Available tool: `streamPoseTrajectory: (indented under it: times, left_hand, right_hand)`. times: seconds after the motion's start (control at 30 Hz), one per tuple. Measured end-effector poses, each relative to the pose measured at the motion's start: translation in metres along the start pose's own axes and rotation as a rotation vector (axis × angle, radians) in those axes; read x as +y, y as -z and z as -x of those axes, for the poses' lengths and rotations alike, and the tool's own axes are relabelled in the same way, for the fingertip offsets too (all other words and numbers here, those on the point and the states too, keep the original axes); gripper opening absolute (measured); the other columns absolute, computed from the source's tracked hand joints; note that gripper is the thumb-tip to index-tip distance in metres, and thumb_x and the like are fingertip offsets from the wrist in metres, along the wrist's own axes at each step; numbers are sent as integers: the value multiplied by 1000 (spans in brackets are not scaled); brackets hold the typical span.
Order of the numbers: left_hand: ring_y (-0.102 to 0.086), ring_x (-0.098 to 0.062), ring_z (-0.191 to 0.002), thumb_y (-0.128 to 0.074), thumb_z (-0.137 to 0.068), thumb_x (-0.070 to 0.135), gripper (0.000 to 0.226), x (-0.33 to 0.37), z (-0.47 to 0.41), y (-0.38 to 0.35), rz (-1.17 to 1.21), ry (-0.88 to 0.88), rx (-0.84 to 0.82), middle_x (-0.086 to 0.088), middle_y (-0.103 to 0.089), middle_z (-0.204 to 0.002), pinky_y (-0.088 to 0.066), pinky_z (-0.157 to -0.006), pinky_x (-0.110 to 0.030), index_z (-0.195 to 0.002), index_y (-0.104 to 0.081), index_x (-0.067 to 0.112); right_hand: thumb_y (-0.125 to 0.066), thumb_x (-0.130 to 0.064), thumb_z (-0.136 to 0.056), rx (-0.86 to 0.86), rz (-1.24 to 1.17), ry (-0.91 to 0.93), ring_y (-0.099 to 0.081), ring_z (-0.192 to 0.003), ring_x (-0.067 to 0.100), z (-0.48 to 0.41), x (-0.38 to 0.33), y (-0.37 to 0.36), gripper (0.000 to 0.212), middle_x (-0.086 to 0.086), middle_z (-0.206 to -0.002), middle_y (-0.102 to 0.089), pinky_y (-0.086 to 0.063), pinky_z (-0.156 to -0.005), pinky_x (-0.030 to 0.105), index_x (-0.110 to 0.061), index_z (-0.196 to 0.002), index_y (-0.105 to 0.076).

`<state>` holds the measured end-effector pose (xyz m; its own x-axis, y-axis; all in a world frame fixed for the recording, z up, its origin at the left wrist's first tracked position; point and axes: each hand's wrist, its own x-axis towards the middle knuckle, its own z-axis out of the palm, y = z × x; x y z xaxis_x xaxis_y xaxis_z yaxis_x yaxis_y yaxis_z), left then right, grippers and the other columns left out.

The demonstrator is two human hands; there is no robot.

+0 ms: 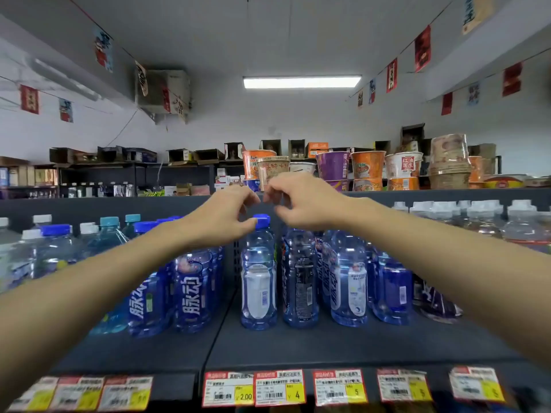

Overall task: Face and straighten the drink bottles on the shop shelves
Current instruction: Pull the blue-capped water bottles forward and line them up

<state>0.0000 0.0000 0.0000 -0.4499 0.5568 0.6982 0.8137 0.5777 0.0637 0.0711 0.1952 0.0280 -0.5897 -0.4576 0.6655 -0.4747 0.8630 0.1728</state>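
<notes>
Dark shop shelf [328,347] w/ blue btls [258,281]

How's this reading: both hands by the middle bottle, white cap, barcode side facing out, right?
The head view shows a blue cap, not white. Left hand and right hand are by the middle bottle, barcode side facing out.

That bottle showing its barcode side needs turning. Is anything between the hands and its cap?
Nothing visible. The left hand is right beside the cap, thumb at its edge; the right hand hovers just right of it, above the neighbouring bottles. The bottle stands at the row's front.
</notes>
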Motion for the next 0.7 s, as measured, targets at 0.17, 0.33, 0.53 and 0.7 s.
streamPoseTrajectory:
  times: [0.17,0.33,0.53,0.7]
  left_hand:
    - [-61,-8,-90,-61,-88,2,44,-8,-5,-20,180,273,-59,4,-63,-102,-48,-69,-19,-129,-49,12]
    - [-69,-19,-94,-62,-83,-3,49,-19,5,-13,352,377,-20,-1,-66,-102,-57,-87,-42,-124,-48,19]
    - [-73,-11,-83,-62,-88,-2,37,-30,14,-6,487,392,26,-3,-70,-102,-59,-80,-29,-116,-55,22]
    - [-71,-3,-76,-57,-89,-2,34,-28,11,-4,416,366,25,-2,-69,-101,-49,-57,-10,-117,-59,17]
  right_hand:
    - [-57,-49,-94,-262,81,-142,-62,-96,23,-15,1,-42,42,4,-110,-67,-53,-87,43,-20,-124,-59]
    - [-53,-68,-91,-284,108,-217,-58,-85,21,-26,7,-61,57,-1,-93,-64,-45,-79,35,-20,-119,-64]
    - [-54,-57,-96,-299,4,-175,-58,-77,11,-27,8,-50,48,-5,-85,-67,-41,-76,31,-16,-115,-71]
    - [-55,-56,-96,-344,-20,-117,-59,-79,4,-9,5,-22,48,-10,-89,-65,-40,-63,22,-16,-122,-66]
